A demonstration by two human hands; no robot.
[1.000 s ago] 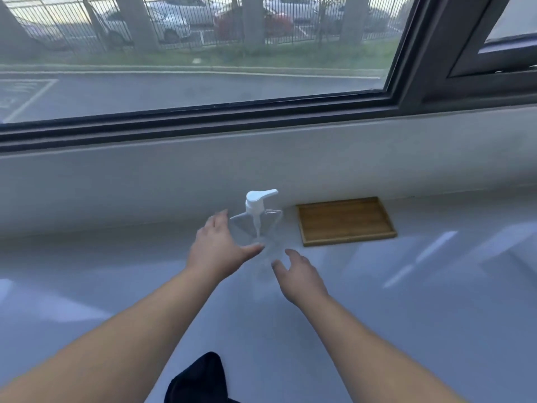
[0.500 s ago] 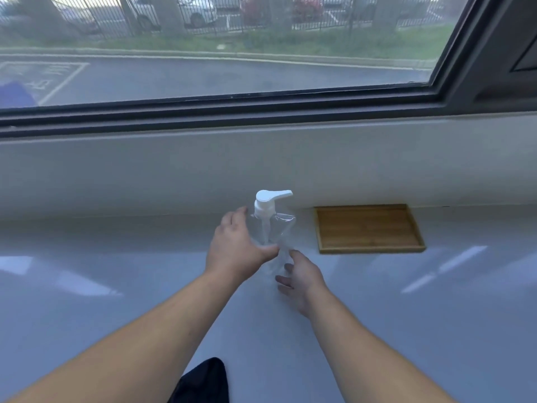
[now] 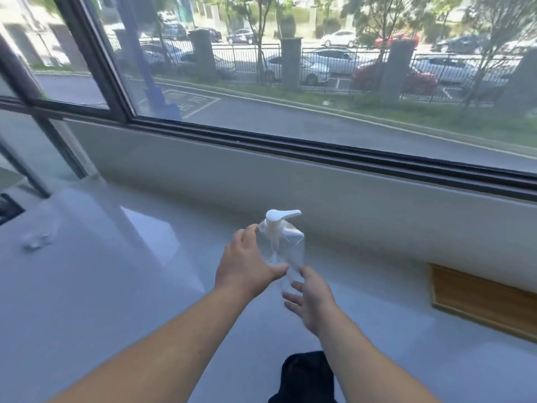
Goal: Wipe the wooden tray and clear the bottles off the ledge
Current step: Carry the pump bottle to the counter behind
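Observation:
A clear plastic pump bottle with a white pump head is held a little above the pale ledge, tilted slightly. My left hand grips its left side, thumb across the front. My right hand is just below and to the right of the bottle's base, fingers spread, fingertips touching or nearly touching it. The wooden tray lies flat against the wall at the right edge, partly cut off by the frame. A second clear object, blurred, lies on the ledge at far left.
A low white wall runs behind the ledge under a dark-framed window. A black cloth or garment shows at the bottom centre. A dark object sits at the far left edge.
The bottle has been lifted and carried left, away from the tray. My view has swung left and up. My left hand closed around the bottle; my right hand stays under its base.

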